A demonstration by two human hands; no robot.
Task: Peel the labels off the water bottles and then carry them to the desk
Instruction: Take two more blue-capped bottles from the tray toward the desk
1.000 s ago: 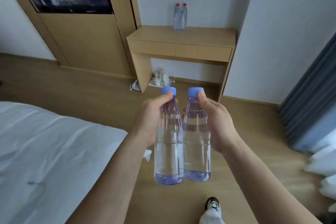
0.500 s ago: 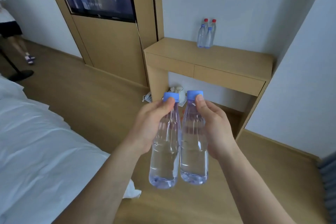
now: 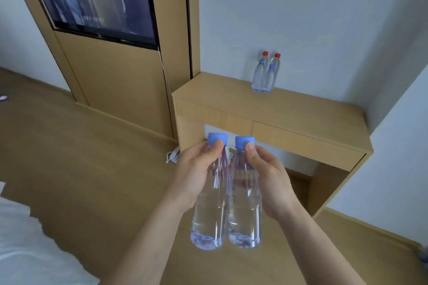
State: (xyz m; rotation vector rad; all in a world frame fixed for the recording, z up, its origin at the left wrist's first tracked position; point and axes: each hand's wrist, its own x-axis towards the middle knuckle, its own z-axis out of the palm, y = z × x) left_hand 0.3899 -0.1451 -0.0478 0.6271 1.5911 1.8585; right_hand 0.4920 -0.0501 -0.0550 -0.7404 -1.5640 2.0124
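Bedroom with a wood floor (image 3: 92, 169) and pale walls. A light wood desk (image 3: 301, 113) sits in the corner ahead and to the right, back edge against the wall. Left of it is a wood panel with a TV (image 3: 92, 0). White bed (image 3: 27, 250) at lower left. Four small bottles (image 3: 264, 76) stand clustered at the back of the desk top, two with red caps, two with blue. A phone (image 3: 173, 156) lies on the floor by the desk's left leg.

The left hand (image 3: 196, 173) grips the left bottle (image 3: 212, 203) and the right hand (image 3: 268, 176) grips the right bottle (image 3: 244, 206). Each thumb sits just under a blue cap, fingers wrapped round the upper body. The hands are apart. The bottles are side by side, and I cannot tell if they touch. Both are in the air over the floor, in front of the desk. Their long axes are near upright, caps up and tipped toward the desk, bases toward the camera. Bare plastic sides, water inside.

The desk's front edge lies between the held bottles and the cluster. Plain wood shows across the front and right of the top. A wide strip of floor runs between bed and desk.
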